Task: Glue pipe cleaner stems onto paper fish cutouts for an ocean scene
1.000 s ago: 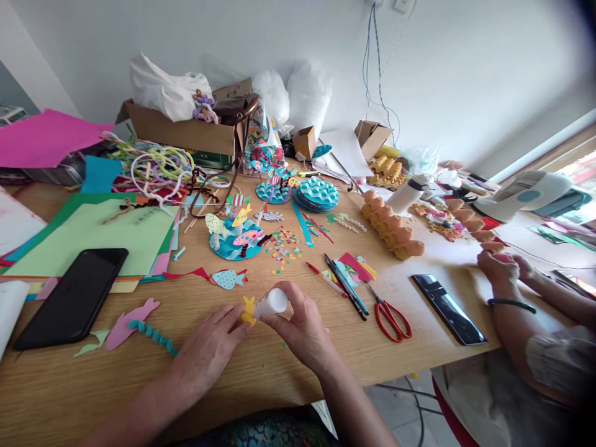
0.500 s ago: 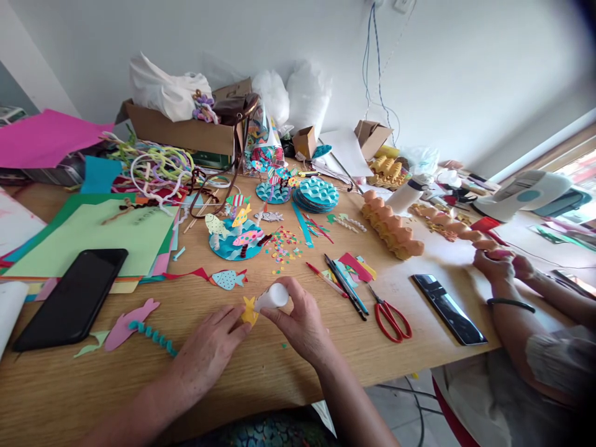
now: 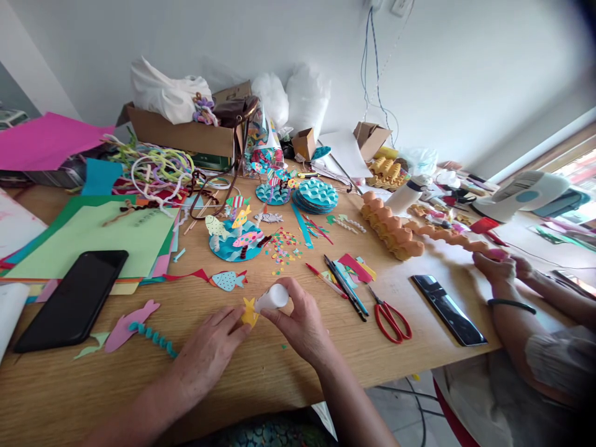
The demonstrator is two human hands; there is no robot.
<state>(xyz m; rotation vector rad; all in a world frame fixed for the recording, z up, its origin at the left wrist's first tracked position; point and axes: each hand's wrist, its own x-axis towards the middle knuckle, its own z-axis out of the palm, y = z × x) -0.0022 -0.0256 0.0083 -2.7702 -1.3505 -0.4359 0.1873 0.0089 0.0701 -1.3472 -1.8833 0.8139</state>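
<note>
My right hand [image 3: 305, 326] is closed around a white bottle [image 3: 275, 296], tipped with its narrow end toward a small yellow paper cutout [image 3: 249, 311]. The fingers of my left hand [image 3: 209, 347] press the cutout's near left side against the table, covering part of it. Whether the bottle's tip touches the paper I cannot tell. Just beyond lies a light blue spotted paper fish [image 3: 227, 280]. A pink paper fish [image 3: 128, 324] and a coiled teal pipe cleaner [image 3: 153, 338] rest left of my left hand.
A blue disc with paper fish [image 3: 235, 248] stands ahead, beside scattered confetti [image 3: 282, 245]. Pens [image 3: 347, 288], red-handled scissors [image 3: 392, 320] and a phone [image 3: 447, 310] lie to the right. Farther right, another person's hands [image 3: 496, 270] hold an egg-carton strip [image 3: 447, 237]. A black phone [image 3: 72, 301] lies left.
My hands, the bottle and the yellow cutout stay almost in place. At the right, the other person's egg-carton strip has shifted slightly.
</note>
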